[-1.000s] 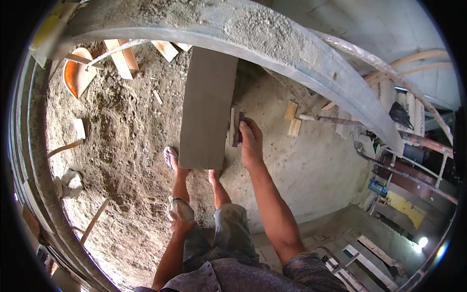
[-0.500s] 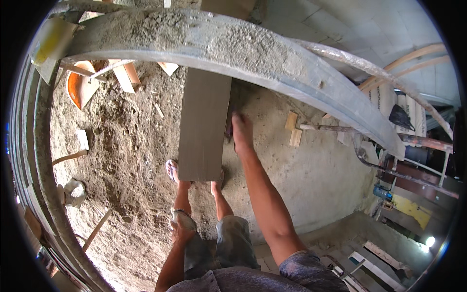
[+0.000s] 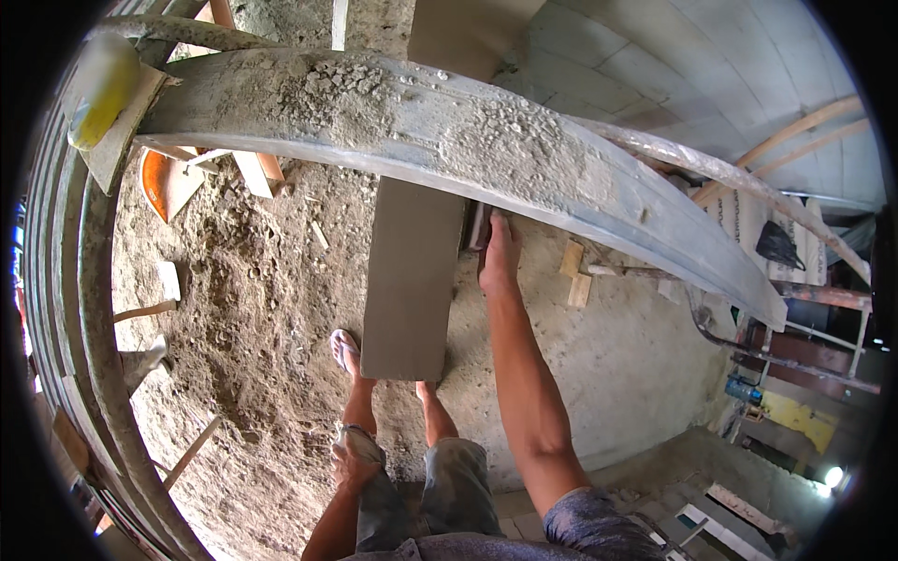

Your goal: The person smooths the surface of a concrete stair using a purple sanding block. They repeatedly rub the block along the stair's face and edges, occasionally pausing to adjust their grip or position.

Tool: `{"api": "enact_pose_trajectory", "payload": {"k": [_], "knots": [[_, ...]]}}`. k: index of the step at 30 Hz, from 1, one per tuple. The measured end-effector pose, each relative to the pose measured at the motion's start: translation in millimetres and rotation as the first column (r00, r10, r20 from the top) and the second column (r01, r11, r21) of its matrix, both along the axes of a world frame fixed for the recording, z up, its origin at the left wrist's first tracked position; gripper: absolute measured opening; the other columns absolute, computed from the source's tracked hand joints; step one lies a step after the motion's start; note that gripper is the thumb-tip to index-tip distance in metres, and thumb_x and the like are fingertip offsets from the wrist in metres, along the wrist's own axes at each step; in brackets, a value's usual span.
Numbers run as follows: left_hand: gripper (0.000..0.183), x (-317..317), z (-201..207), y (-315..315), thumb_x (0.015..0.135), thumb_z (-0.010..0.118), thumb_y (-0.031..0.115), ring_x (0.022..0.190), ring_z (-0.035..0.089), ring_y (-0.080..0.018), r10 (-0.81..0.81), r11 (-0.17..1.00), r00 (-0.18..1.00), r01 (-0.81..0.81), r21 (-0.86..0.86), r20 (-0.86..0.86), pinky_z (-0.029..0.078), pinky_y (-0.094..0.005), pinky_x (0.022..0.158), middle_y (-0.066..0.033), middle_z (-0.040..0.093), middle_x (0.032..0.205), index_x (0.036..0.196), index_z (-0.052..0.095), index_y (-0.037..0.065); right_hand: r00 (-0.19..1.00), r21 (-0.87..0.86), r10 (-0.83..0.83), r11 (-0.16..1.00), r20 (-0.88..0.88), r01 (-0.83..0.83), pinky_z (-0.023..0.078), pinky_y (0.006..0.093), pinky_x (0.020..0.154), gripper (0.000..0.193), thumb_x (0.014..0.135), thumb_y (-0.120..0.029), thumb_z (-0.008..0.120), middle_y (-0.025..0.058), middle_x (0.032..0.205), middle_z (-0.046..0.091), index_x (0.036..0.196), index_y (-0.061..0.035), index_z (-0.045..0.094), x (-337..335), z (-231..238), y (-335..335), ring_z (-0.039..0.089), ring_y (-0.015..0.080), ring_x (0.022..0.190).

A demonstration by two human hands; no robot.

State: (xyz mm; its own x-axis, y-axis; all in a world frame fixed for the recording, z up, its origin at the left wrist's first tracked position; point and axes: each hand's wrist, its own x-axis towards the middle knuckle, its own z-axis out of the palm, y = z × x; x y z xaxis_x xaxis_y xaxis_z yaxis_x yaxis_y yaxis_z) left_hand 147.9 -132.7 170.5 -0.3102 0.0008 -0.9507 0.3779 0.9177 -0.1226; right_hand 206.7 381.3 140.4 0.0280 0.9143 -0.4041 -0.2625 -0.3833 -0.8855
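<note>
A tall rectangular column (image 3: 412,280) with smooth grey plaster stands in front of me, passing behind a mortar-crusted beam. My right hand (image 3: 500,254) is closed round a dark hand float (image 3: 479,226), which is up against the column's right side. Part of the float's grip is hidden by the fingers. My left hand (image 3: 354,465) rests on my left knee, at the hem of my shorts (image 3: 456,477). Its fingers lie over the knee, partly hard to make out, and no tool shows in it.
The metal beam (image 3: 524,140), strewn with mortar crumbs, crosses at chest height. Scaffold pipes (image 3: 103,309) curve along the left. Below lie rough soil, an orange curved piece (image 3: 152,182) and wood scraps (image 3: 575,271). Bags (image 3: 790,229) stand at right; a blurred yellow object (image 3: 101,98) sits upper left.
My right hand and the float have shifted slightly along the column's right side, and the float shows more. The whole view has shifted, putting the beam and column lower. My left hand stays on the knee.
</note>
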Motion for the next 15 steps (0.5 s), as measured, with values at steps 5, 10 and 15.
{"api": "enact_pose_trajectory", "payload": {"k": [5, 10, 15], "knots": [[0.121, -5, -2, 10, 0.069, 0.083, 0.046, 0.143, 0.033, -0.0543, -0.074, 0.997, 0.997, 0.075, 0.032, -0.033, 0.038, -0.0589, 0.113, -0.0304, 0.016, 0.164, 0.164, 0.014, 0.018, 0.992, -0.005, 0.083, 0.997, 0.091, -0.083, 0.047, 0.0378, 0.095, 0.049, 0.101, -0.035, 0.063, 0.0092, 0.128, 0.063, 0.135, 0.0007, 0.06, -9, -43, 50, 0.058, 0.0197, 0.11], [0.12, -9, -4, -3, 0.07, 0.083, 0.048, 0.143, 0.032, -0.054, -0.066, 0.998, 0.997, 0.066, 0.021, 0.025, 0.036, -0.059, 0.114, -0.0274, 0.017, 0.165, 0.164, 0.014, 0.019, 0.929, -0.053, 0.335, 0.942, 0.156, -0.33, 0.049, 0.0416, 0.086, 0.053, 0.102, -0.043, 0.057, 0.0106, 0.114, 0.066, 0.127, 0.0029, 0.063, -17, -55, 86, 0.059, 0.0219, 0.097], [0.12, -25, -14, 24, 0.07, 0.083, 0.051, 0.142, 0.035, -0.0534, -0.139, 0.985, 0.99, 0.141, 0.097, -0.029, 0.037, -0.0593, 0.114, -0.0257, 0.018, 0.164, 0.164, 0.014, 0.021, 0.449, 0.066, 0.159, 0.893, 0.879, -0.445, 0.052, 0.0469, 0.079, 0.058, 0.094, -0.046, 0.065, 0.0225, 0.095, 0.069, 0.115, 0.0076, 0.063, 57, -62, 77, 0.067, 0.0336, 0.08]]}}
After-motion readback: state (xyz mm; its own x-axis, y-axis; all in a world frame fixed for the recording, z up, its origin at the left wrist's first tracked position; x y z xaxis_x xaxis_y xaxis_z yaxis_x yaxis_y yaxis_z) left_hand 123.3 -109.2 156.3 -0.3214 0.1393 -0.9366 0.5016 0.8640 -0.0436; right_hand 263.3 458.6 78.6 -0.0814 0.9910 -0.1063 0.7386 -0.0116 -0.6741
